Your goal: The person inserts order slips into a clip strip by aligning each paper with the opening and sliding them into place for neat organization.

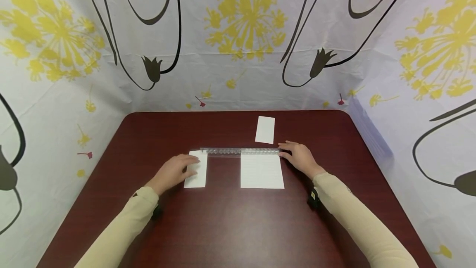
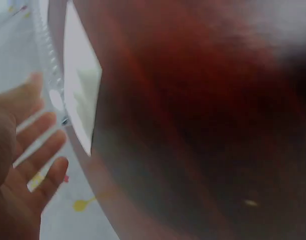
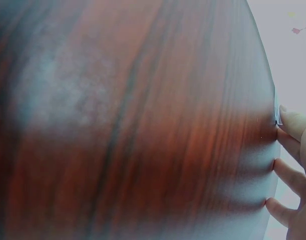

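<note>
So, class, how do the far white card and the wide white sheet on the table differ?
The far card lies beyond the clear ruler, apart from it; the wide sheet meets it. The far card is narrower than the wide sheet. Both are white and lie flat.

No words, labels, brands, numbers or signs could be read in any of the views.

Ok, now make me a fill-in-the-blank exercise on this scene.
The right hand is at the ____ end of the clear strip.
Of the narrower sheet and the wider sheet, the left hand is nearer the ____ one.
The small card beyond the clear strip is ____ in colour.
The largest blooms are ____ in colour.

Missing words: right; narrower; white; yellow.
</note>
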`<state>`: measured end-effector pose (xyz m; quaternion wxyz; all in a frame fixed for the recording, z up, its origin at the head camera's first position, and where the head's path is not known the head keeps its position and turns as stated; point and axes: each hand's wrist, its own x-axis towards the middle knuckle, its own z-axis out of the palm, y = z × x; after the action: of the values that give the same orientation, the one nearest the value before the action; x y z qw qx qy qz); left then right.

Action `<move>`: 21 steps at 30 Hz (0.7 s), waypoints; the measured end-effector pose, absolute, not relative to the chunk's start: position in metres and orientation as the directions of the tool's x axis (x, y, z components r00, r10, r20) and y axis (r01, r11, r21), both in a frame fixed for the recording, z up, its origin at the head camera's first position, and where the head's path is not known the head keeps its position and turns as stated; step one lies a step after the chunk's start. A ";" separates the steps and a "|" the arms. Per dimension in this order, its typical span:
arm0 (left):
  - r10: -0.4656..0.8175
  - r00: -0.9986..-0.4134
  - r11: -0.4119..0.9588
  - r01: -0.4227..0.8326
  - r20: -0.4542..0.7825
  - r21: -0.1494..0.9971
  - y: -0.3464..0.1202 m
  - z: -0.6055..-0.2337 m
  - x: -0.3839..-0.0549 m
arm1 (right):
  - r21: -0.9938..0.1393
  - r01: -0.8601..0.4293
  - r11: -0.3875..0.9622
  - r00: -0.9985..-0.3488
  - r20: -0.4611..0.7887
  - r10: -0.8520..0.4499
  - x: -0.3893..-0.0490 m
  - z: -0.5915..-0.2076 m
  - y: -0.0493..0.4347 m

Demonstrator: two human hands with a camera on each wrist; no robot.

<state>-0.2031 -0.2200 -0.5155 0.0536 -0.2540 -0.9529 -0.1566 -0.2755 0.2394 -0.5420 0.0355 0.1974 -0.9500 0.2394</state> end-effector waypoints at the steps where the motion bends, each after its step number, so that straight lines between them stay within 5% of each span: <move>1: 0.524 -0.835 0.798 0.550 0.169 0.245 -0.220 -0.516 -0.202 | -0.439 -0.395 0.807 -0.918 0.163 -0.360 -0.276 -0.542 0.239; 6: 0.636 -0.757 0.729 0.653 0.149 0.205 -0.223 -0.521 -0.197 | -0.431 -0.402 0.808 -0.915 0.169 -0.365 -0.276 -0.542 0.239; 21: 0.675 -0.721 0.698 0.692 0.156 0.182 -0.226 -0.528 -0.196 | -0.436 -0.404 0.804 -0.914 0.172 -0.367 -0.277 -0.542 0.240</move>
<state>-0.1964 -0.2258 -0.5283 0.0387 -0.3712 -0.9207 -0.1144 -0.2772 0.2398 -0.5418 0.0396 0.2032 -0.9489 0.2383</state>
